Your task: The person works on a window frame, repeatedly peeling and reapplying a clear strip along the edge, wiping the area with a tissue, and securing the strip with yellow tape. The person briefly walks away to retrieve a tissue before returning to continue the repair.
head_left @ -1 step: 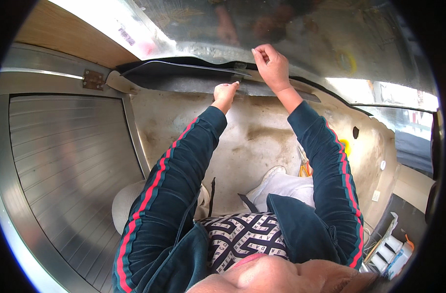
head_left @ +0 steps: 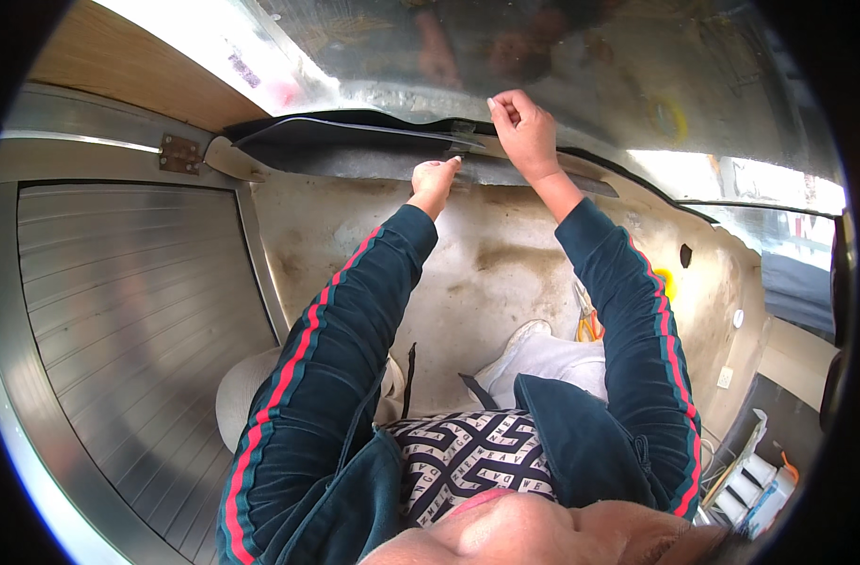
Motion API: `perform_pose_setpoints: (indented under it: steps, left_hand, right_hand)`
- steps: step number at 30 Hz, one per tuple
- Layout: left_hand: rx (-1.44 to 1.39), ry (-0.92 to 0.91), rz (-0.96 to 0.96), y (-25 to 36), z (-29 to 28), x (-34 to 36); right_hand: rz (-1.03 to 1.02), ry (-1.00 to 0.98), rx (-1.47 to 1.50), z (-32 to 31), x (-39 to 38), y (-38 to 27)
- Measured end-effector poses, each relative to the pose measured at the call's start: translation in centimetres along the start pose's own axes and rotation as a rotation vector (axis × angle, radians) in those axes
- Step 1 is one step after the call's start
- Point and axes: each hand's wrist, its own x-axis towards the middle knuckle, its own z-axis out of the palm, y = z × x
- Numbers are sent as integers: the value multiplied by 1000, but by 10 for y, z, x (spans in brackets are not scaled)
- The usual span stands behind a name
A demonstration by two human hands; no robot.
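Observation:
A long dark grey sheet (head_left: 355, 160) runs along the foot of the glass pane (head_left: 581, 66), its upper left part standing off in a loose flap. A short piece of clear tape (head_left: 462, 141) crosses the sheet near its middle. My left hand (head_left: 434, 179) is closed at the sheet's lower edge, thumb uppermost beside the tape; its other fingertips are hidden. Higher and to the right, in front of the glass, my right hand (head_left: 526, 139) has thumb and fingers pressed together. Whatever lies in that pinch is too small to make out.
Orange-handled scissors (head_left: 588, 325) lie by my right knee on the stained pale surface (head_left: 486, 273). A ribbed metal panel (head_left: 147, 301) with a rusty hinge (head_left: 179, 154) stands at the left. At lower right is a box of white items (head_left: 755, 490).
My right hand has dropped very slightly. Nothing else visibly differs.

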Motion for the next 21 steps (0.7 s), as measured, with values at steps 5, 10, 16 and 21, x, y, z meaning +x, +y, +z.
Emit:
perform_pose_setpoints:
  steps: [5, 10, 16, 21]
  left_hand:
    - [0, -10, 5, 9, 0, -11]
    - [10, -7, -11, 17, 0, -33]
    - [-35, -235, -107, 38, -33, -65]
    - [-360, -385, -242, 74, -45, -78]
  right_hand:
    - [468, -131, 223, 20, -26, 37]
    - [567, -172, 122, 36, -42, 78]
    - [286, -491, 123, 10, -42, 82]
    - [603, -1042, 581, -36, -49, 50]
